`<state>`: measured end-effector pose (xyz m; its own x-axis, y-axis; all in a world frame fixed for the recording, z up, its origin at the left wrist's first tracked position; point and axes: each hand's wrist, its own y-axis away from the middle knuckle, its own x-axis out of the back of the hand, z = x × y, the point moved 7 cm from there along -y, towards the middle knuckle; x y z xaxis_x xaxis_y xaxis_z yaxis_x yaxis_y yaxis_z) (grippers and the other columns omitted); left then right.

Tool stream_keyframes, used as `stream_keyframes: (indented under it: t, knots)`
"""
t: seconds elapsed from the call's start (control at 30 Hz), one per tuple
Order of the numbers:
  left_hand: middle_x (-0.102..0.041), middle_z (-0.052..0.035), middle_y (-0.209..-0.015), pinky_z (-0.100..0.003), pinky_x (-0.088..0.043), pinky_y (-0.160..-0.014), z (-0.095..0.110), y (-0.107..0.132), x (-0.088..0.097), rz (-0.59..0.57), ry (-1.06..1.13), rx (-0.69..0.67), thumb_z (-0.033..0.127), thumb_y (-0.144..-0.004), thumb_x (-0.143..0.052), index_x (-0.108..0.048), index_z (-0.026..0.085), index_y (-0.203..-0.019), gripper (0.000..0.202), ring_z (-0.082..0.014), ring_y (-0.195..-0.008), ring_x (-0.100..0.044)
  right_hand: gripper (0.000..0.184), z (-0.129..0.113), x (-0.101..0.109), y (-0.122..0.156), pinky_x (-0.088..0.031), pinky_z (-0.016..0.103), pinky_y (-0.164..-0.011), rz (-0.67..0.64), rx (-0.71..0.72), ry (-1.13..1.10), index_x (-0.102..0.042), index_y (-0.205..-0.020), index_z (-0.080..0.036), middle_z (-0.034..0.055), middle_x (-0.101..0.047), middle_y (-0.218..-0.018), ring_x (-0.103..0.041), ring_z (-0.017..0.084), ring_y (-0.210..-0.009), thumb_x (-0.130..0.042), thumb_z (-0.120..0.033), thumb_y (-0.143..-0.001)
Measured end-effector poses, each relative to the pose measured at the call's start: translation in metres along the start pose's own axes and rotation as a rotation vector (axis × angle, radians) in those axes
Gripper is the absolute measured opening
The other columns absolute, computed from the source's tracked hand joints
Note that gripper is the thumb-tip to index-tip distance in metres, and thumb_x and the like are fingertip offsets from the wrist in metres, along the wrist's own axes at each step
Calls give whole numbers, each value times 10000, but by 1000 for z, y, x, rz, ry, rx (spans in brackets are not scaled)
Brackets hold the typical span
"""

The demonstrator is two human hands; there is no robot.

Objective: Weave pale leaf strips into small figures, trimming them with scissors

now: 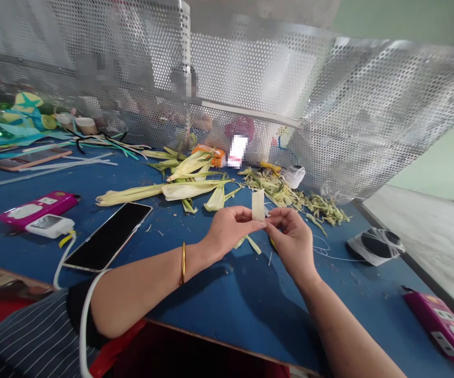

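Between the thumb and fingers of my left hand (230,228) is a pale, flat piece of corn husk (258,205), held upright above the table. My right hand (292,233) pinches close beside it, its fingertips meeting the husk's lower right edge, where thin white thread (321,247) shows. The thread runs right to a dark spool wound with white thread (376,245). Under my hands lie small husk scraps (253,244) and something yellow and red, mostly hidden. Just behind are long corn husks (191,189) and a heap of shredded husk (277,189).
On the left of the blue table (211,310) lie a black-screened phone (111,236), a magenta power strip (40,207) and a white charger (50,226) whose cable crosses my left arm. Another magenta power strip (443,325) is at right. A perforated metal screen (250,68) stands behind.
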<state>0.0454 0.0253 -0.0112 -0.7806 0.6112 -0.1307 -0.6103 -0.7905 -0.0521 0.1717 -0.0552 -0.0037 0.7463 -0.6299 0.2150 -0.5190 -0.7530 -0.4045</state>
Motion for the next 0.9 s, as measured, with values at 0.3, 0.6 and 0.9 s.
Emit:
stream_keyframes:
  t: [0.3,0.6,0.9]
  knots:
    - [-647,0,-627,-268,-499,-683,-9,-3,3,10,182,203,168,-641,-804,-663,142,-644,143,-111,-617,-614,245,2,-1,-3,-540,335,-675,-58,-12,-109,-613,-1010,-219,5,-700,-768,-661,167,-661,-707,-298,-798]
    - [-638,-18,-637,-224,-371,-563,-12,-2,5,-34,186,309,208,-647,-786,-671,146,-659,131,-107,-633,-587,92,-39,-3,8,-507,354,-751,-66,534,292,-724,-881,-285,25,-623,-905,-613,196,-858,-670,-211,-866]
    - [-654,-28,-688,-221,-422,-577,-13,-3,3,-46,185,272,160,-655,-754,-681,148,-654,74,-120,-680,-611,130,-36,-5,9,-489,372,-736,-64,542,413,-710,-850,-261,36,-626,-856,-615,199,-820,-600,-247,-919]
